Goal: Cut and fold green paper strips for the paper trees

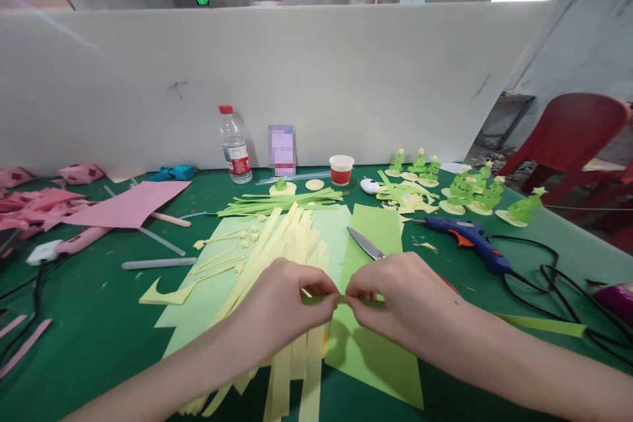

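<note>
over the inner edge of a bright green sheet, the left hand and the right hand meet almost fingertip to fingertip, each pinching a narrow green strip between thumb and forefinger. most of the strip is hidden by the fingers, so i cannot tell whether it is folded or knotted.

just beyond the right hand a pointed metal blade lies on the sheet. beside and beneath the left forearm fans a heap of pale yellow strips, partly over pale green sheets; thin yellow strips with knotted ends lie left of it.

farther out, the work looks partly done. at the right stand green spiral pieces on round pale bases, many tipped with a star, the nearest one apart from the rest. near the middle, a base with a small green piece shows no star i can make out, and a pale disc beside it is bare. a pile of green strips and the yellow heap seem unused, so plenty appears left.

as for containers, a red and white paper cup stands near the partition, its contents out of sight. a clear bottle with its red cap on stands to the left; how full it is, i cannot tell. a blue glue gun lies to the right.
</note>
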`<control>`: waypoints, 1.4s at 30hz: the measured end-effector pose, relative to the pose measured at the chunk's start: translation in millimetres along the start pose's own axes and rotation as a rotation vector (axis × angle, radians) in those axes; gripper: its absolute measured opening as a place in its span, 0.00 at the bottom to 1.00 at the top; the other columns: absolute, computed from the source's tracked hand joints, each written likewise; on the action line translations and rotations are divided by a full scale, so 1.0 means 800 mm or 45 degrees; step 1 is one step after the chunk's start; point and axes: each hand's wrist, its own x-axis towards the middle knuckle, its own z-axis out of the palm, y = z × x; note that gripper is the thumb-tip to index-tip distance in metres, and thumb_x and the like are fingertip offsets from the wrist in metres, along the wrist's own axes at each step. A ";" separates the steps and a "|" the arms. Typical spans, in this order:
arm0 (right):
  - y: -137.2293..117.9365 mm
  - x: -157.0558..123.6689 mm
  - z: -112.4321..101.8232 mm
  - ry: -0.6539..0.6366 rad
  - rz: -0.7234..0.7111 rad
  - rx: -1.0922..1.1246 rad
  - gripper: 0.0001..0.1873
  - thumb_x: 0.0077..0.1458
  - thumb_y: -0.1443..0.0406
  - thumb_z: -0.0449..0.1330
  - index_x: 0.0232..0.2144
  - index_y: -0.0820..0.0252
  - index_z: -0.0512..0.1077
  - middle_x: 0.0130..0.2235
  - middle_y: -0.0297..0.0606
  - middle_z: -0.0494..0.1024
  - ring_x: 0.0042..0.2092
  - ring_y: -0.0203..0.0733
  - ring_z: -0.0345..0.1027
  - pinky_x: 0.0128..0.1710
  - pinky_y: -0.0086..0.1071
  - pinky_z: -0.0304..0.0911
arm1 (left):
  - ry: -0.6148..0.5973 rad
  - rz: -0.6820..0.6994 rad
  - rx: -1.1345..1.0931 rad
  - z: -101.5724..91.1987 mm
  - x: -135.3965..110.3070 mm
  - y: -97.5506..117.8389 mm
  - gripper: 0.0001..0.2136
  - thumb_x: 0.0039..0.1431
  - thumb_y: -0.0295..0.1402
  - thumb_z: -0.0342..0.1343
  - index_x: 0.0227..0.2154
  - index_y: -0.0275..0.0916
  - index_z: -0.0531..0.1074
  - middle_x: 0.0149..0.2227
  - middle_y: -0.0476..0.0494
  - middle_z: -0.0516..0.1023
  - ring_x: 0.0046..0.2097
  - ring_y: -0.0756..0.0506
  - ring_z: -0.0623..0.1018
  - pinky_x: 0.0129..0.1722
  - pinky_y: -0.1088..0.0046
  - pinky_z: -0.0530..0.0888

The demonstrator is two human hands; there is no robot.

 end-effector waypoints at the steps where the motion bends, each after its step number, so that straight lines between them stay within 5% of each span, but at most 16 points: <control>1: 0.001 0.000 -0.002 0.005 -0.014 0.001 0.11 0.42 0.73 0.53 0.14 0.62 0.70 0.14 0.32 0.67 0.17 0.28 0.50 0.19 0.26 0.43 | -0.006 -0.038 -0.003 -0.003 0.002 0.001 0.08 0.49 0.29 0.52 0.24 0.38 0.77 0.25 0.49 0.79 0.27 0.49 0.76 0.29 0.77 0.72; 11: 0.026 -0.022 -0.037 0.022 0.091 0.022 0.08 0.46 0.72 0.56 0.20 0.63 0.73 0.22 0.35 0.75 0.24 0.33 0.65 0.24 0.25 0.57 | 0.243 -0.174 0.136 -0.035 -0.008 -0.026 0.05 0.44 0.31 0.54 0.20 0.39 0.74 0.26 0.45 0.79 0.31 0.43 0.77 0.30 0.69 0.72; 18: 0.028 -0.034 -0.008 0.113 0.131 -0.062 0.08 0.57 0.66 0.53 0.33 0.65 0.70 0.32 0.35 0.74 0.32 0.34 0.67 0.33 0.32 0.64 | 0.484 0.025 0.167 -0.016 -0.040 -0.025 0.14 0.59 0.39 0.43 0.36 0.38 0.72 0.42 0.41 0.76 0.45 0.43 0.74 0.43 0.67 0.71; 25: 0.015 -0.025 0.031 0.257 0.105 -0.097 0.12 0.58 0.62 0.52 0.42 0.65 0.67 0.40 0.39 0.71 0.38 0.37 0.68 0.38 0.37 0.66 | 0.442 0.267 0.343 0.017 -0.035 -0.024 0.11 0.59 0.35 0.50 0.42 0.36 0.68 0.44 0.42 0.71 0.43 0.45 0.73 0.42 0.60 0.71; 42: 0.054 -0.029 0.034 0.440 0.076 0.009 0.12 0.58 0.63 0.53 0.41 0.63 0.67 0.43 0.40 0.71 0.43 0.39 0.66 0.42 0.40 0.64 | 0.520 0.162 0.384 0.020 -0.034 -0.037 0.12 0.60 0.35 0.50 0.45 0.36 0.66 0.46 0.41 0.70 0.43 0.45 0.73 0.41 0.61 0.72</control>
